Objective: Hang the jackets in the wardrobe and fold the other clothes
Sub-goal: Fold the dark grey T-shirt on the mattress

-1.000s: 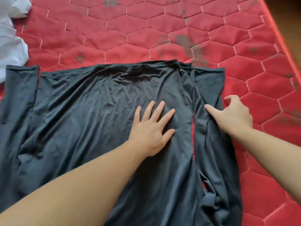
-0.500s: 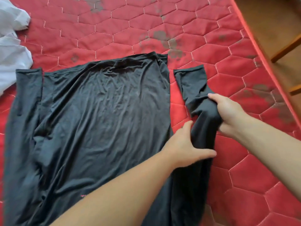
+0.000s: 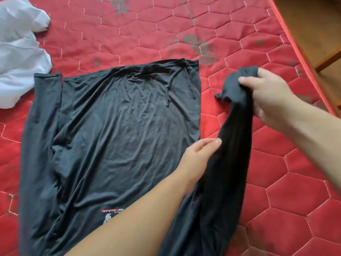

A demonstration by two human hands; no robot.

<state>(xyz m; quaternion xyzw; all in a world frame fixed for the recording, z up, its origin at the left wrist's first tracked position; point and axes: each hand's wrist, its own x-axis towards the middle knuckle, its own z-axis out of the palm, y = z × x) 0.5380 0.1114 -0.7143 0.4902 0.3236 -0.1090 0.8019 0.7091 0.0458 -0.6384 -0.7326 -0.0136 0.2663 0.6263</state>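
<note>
A dark grey garment [image 3: 125,137] lies spread flat on the red quilted mattress [image 3: 147,34], with a small printed logo near its lower edge. Its long right-hand part [image 3: 234,145] is lifted off the mattress. My right hand [image 3: 267,97] grips the bunched end of that part, thumb on top. My left hand [image 3: 197,156] reaches across the garment, and its nearly straight fingers touch the inner side of the lifted strip. The garment's left part lies folded in along the left edge.
A crumpled white garment [image 3: 20,71] lies at the mattress's upper left. The mattress edge [image 3: 295,48] runs diagonally at the upper right; beyond it are brown floor and a wooden furniture leg [image 3: 328,60].
My right hand has raised the garment's right part and carried its end up and to the right. My left hand has loosened its grip and now touches the strip with straighter fingers.
</note>
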